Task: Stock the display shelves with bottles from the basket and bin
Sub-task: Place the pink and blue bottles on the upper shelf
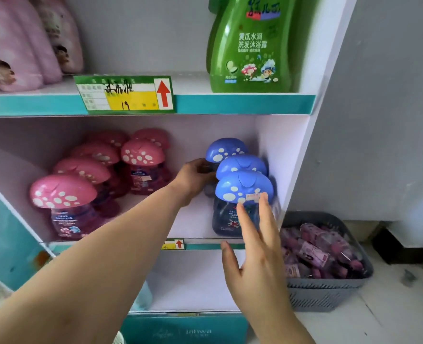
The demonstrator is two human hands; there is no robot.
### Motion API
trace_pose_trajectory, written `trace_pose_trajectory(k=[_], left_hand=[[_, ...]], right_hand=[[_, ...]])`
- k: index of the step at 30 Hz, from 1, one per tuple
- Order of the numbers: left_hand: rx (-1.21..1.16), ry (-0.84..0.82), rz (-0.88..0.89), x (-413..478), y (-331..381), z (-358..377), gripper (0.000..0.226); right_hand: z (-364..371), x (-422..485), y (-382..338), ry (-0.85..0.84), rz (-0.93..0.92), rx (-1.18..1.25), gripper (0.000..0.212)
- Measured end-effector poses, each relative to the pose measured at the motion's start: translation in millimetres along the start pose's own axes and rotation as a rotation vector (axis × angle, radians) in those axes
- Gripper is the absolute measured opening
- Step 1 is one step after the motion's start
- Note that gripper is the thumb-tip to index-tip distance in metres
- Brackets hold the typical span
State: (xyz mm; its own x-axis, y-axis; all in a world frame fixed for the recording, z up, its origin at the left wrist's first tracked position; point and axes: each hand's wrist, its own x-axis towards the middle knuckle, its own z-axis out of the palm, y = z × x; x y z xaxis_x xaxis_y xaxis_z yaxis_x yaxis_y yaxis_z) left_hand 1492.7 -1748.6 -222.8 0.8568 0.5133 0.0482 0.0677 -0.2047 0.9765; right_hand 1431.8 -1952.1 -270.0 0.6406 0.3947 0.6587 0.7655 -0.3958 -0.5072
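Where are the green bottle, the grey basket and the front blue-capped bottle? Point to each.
green bottle (pixel 251 45), head view, middle of its front label.
grey basket (pixel 324 294), head view, on its slatted front wall.
front blue-capped bottle (pixel 242 184), head view, on its mushroom cap.

bare shelf floor (pixel 195 219) between pink bottles (pixel 64 194) – blue bottles (pixel 242 189)

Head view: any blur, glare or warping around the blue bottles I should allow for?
Head view: front blue bottle and right hand fairly sharp; left hand, gripping a rear blue bottle, sits in softer shade; pink bottles and basket contents are blurred; light even, no glare; the wide lens tilts the shelf upright.
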Motion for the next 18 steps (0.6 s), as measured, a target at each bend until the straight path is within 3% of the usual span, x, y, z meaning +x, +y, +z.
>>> trace_pose_trajectory(k=[5,12,14,18], left_hand=[[0.171,-0.170,-0.016,7,4,0,0.029],[0.040,-0.296,-0.095,9,-4,-3,0.033],[0.012,-0.195,-0.064,3,-6,-4,0.034],[0.173,0.205,0.194,-43,-1,-17,0.031]], right_hand=[[1,-2,0,-0.044,0.021,0.051,0.075],[9,-3,-4,-0.043,0.034,0.014,0.079],[10,-3,-6,-0.031,0.029,-0.007,0.076],[3,-1,-18,-0.010,-0.047,-0.043,0.063]])
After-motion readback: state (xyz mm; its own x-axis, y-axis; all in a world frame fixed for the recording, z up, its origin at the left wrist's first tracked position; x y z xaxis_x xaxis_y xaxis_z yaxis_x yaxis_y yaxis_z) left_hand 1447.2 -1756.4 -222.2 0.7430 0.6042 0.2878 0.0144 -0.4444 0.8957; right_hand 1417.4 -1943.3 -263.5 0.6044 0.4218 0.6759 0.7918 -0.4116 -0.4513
